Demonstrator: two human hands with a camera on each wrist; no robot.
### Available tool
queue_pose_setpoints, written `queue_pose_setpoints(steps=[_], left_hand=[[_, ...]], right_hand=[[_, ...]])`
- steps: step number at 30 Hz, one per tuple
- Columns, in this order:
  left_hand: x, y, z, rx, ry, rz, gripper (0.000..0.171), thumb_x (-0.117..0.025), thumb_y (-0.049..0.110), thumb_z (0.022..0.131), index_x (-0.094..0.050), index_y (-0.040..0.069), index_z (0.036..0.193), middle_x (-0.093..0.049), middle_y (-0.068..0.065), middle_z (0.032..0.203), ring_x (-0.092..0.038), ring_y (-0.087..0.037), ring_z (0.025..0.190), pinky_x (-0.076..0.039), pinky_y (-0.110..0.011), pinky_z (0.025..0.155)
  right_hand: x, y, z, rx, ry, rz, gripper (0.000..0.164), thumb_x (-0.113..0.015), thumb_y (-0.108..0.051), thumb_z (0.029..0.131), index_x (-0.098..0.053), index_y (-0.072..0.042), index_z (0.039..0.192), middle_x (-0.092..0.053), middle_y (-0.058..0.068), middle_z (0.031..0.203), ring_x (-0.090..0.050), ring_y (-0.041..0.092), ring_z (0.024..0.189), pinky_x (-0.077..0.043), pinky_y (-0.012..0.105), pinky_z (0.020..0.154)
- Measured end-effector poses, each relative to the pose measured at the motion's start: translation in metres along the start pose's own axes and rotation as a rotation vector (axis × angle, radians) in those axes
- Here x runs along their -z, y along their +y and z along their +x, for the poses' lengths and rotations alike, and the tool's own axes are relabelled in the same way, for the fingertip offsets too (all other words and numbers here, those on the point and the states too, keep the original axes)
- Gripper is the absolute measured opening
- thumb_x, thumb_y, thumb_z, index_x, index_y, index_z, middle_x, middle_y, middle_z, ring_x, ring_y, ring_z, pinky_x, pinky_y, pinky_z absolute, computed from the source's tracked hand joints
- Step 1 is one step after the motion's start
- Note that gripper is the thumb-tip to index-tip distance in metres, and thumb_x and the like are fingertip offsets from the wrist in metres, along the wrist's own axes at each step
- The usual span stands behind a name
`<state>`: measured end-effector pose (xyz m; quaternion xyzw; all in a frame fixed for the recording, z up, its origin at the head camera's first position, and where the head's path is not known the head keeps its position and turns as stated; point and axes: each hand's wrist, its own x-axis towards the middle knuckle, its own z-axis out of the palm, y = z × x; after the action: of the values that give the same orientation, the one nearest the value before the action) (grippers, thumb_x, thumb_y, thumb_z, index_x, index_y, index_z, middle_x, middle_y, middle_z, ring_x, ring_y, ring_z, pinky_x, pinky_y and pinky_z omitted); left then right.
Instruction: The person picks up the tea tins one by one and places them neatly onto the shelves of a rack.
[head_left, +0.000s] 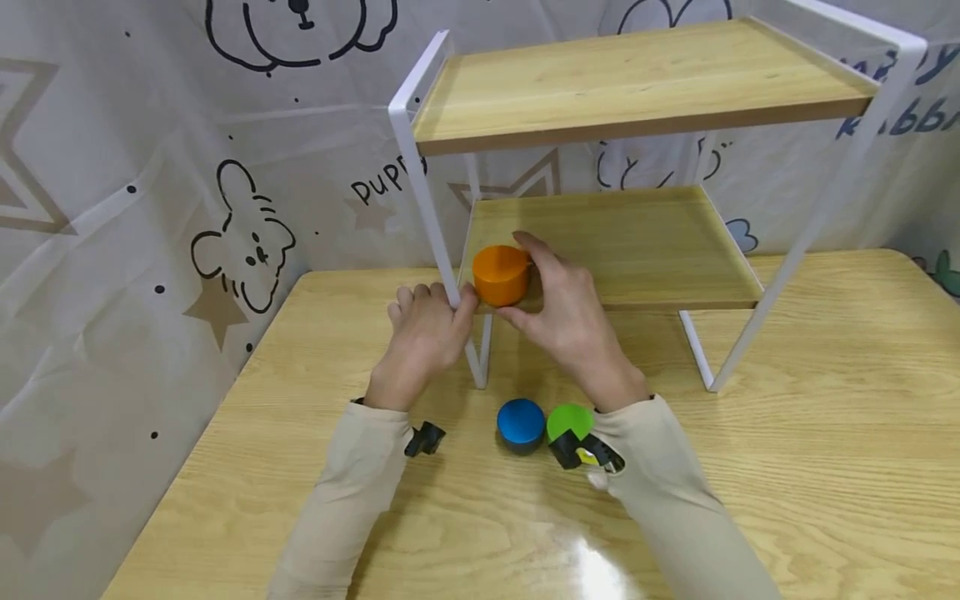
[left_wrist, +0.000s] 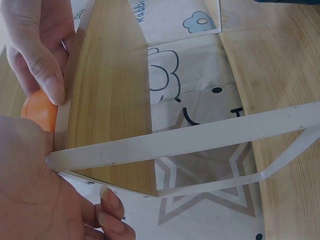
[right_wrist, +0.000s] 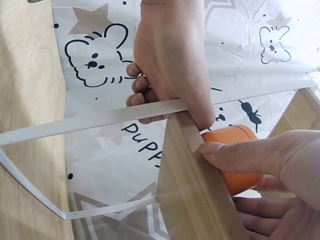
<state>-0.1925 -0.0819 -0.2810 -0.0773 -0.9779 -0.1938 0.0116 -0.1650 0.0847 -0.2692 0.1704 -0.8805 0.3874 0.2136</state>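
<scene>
An orange round container with a flat top (head_left: pixel 501 275) stands at the left front of the lower wooden shelf board (head_left: pixel 652 242). My right hand (head_left: pixel 573 325) holds its right side between thumb and fingers; in the right wrist view the thumb (right_wrist: pixel 215 148) lies along the board's front edge. At the shelf's left front leg (head_left: pixel 427 200), my left hand (head_left: pixel 423 333) grips the white metal, fingers on the outer side. Its thumb (right_wrist: pixel 200 107) reaches the board's corner, close by the orange container (right_wrist: pixel 235 165). Whether that thumb touches the container I cannot tell.
A blue round container (head_left: pixel 521 422) and a green one (head_left: pixel 568 419) stand on the wooden table (head_left: pixel 450 517) before the shelf. Something yellow (head_left: pixel 588 457) shows partly behind the right wrist's strap. The upper board (head_left: pixel 637 79) overhangs the lower one; a printed cloth (head_left: pixel 322 125) hangs behind.
</scene>
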Motion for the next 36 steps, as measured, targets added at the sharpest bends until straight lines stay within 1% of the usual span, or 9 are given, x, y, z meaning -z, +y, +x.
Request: queue_pose_setpoints(steps=[7,13,18,22,26,29,32,34,36], left_hand=[[-0.003,-0.004,-0.002,0.011,-0.007,0.002,0.061,-0.013,0.047,0.100,-0.051,0.001,0.089,-0.047,-0.017,0.090,-0.035,-0.036,0.090,-0.024,-0.044,0.078],[-0.003,-0.004,-0.003,0.004,0.000,-0.013,0.059,-0.014,0.046,0.100,-0.050,0.002,0.085,-0.046,-0.016,0.087,-0.034,-0.035,0.088,-0.023,-0.043,0.077],[-0.001,-0.002,-0.002,-0.005,-0.005,-0.018,0.059,-0.014,0.047,0.100,-0.050,0.002,0.084,-0.045,-0.015,0.086,-0.034,-0.035,0.088,-0.022,-0.042,0.077],[-0.001,-0.001,-0.002,-0.006,-0.009,-0.010,0.059,-0.014,0.046,0.100,-0.050,0.002,0.083,-0.045,-0.015,0.086,-0.033,-0.035,0.088,-0.022,-0.042,0.076],[-0.001,0.000,-0.002,-0.003,-0.006,-0.001,0.059,-0.014,0.046,0.100,-0.050,0.002,0.083,-0.045,-0.016,0.086,-0.034,-0.035,0.088,-0.022,-0.042,0.077],[0.000,0.000,-0.002,0.004,0.014,0.019,0.058,-0.016,0.047,0.099,-0.049,0.001,0.084,-0.045,-0.016,0.087,-0.034,-0.036,0.089,-0.024,-0.044,0.079],[0.001,0.001,-0.003,0.006,0.038,0.032,0.056,-0.018,0.046,0.099,-0.048,0.001,0.086,-0.045,-0.016,0.088,-0.035,-0.036,0.090,-0.024,-0.045,0.080],[0.000,0.002,-0.003,0.001,0.048,0.029,0.056,-0.018,0.046,0.100,-0.048,0.000,0.086,-0.045,-0.016,0.088,-0.035,-0.036,0.089,-0.024,-0.045,0.079],[0.000,0.003,-0.003,-0.008,0.047,0.029,0.056,-0.018,0.045,0.100,-0.048,0.000,0.086,-0.045,-0.016,0.088,-0.035,-0.036,0.089,-0.024,-0.044,0.079]], right_hand=[[0.005,-0.001,-0.008,0.053,-0.022,-0.030,0.078,-0.084,-0.006,0.071,-0.044,0.004,0.137,-0.061,0.022,0.123,-0.062,0.034,0.107,-0.051,0.041,0.090],[0.022,0.002,-0.018,0.081,-0.001,-0.080,0.073,-0.084,-0.005,0.071,-0.048,0.006,0.133,-0.060,0.023,0.125,-0.063,0.035,0.105,-0.051,0.043,0.090],[0.038,0.009,-0.032,0.102,0.008,-0.143,0.067,-0.081,-0.005,0.074,-0.050,0.008,0.132,-0.058,0.024,0.129,-0.058,0.038,0.116,-0.046,0.046,0.097],[0.049,0.013,-0.046,0.135,0.000,-0.188,0.066,-0.081,-0.007,0.075,-0.050,0.008,0.132,-0.055,0.022,0.133,-0.055,0.039,0.119,-0.046,0.048,0.096],[0.055,0.016,-0.063,0.196,0.029,-0.159,0.067,-0.083,-0.007,0.072,-0.054,0.005,0.130,-0.059,0.019,0.130,-0.058,0.036,0.117,-0.047,0.047,0.094],[0.056,0.019,-0.077,0.234,0.038,-0.104,0.070,-0.085,-0.008,0.069,-0.055,0.001,0.131,-0.059,0.014,0.131,-0.058,0.032,0.118,-0.045,0.036,0.098],[0.057,0.023,-0.092,0.230,-0.007,-0.065,0.075,-0.086,-0.010,0.067,-0.053,-0.002,0.133,-0.058,0.011,0.133,-0.057,0.029,0.120,-0.041,0.025,0.102],[0.058,0.027,-0.099,0.200,-0.059,-0.063,0.076,-0.086,-0.011,0.067,-0.051,-0.001,0.134,-0.058,0.012,0.133,-0.057,0.030,0.120,-0.042,0.027,0.101],[0.059,0.032,-0.105,0.141,-0.120,-0.066,0.076,-0.085,-0.013,0.069,-0.050,0.000,0.135,-0.057,0.015,0.133,-0.057,0.034,0.120,-0.046,0.036,0.097]])
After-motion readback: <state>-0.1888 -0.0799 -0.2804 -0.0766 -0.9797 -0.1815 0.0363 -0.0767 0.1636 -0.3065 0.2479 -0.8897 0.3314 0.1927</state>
